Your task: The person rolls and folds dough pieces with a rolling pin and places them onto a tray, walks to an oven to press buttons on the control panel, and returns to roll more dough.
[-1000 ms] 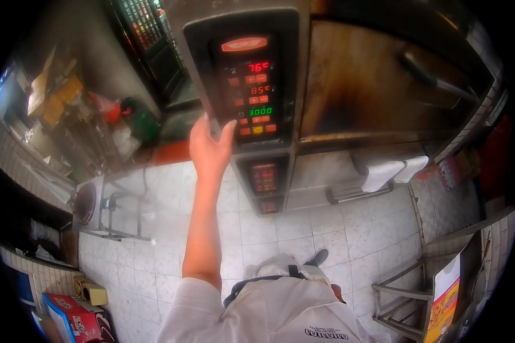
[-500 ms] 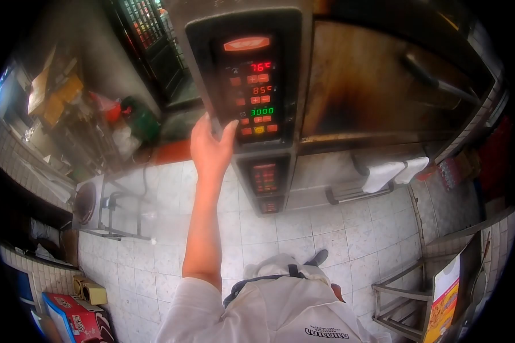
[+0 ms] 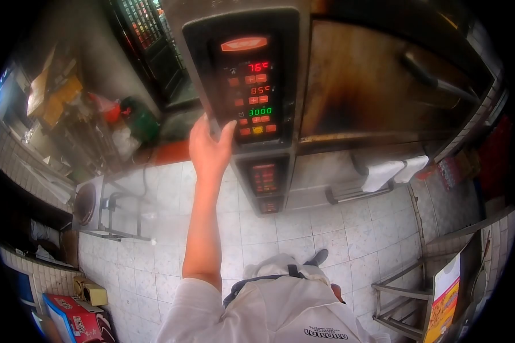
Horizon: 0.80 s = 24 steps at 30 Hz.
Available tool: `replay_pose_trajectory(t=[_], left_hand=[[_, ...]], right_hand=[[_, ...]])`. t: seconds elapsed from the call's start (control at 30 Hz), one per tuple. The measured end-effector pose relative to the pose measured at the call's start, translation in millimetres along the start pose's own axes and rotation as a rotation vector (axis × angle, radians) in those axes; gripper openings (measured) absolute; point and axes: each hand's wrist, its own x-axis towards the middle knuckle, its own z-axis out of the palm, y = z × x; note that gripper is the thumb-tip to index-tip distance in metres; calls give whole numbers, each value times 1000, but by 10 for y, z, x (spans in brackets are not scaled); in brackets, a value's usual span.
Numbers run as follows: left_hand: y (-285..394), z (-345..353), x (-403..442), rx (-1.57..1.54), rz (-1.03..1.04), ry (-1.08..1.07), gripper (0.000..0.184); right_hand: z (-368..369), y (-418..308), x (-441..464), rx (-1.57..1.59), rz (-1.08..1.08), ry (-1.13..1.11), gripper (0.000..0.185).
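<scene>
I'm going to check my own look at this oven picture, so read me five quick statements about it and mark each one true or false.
1. The left hand is at the left edge of the upper control panel. True.
2. The top red readout shows 85 degrees. False: the top red readout shows 76; 85 is on the line below.
3. The green digits read 3000. True.
4. The white cloths are at the upper door's handle. False: the white cloths are by the lower handle.
5. The floor is tiled. True.
</scene>
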Motion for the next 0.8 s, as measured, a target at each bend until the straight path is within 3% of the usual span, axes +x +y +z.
replay_pose_trajectory(t=[0.47, 0.8], left_hand=[[-111, 64, 13, -1, 151, 111, 54], [-56, 67, -9, -56, 56, 39, 53]], right_hand=[[9, -4, 14, -27, 5, -16, 30], [37, 1, -3, -21, 23, -11, 30]])
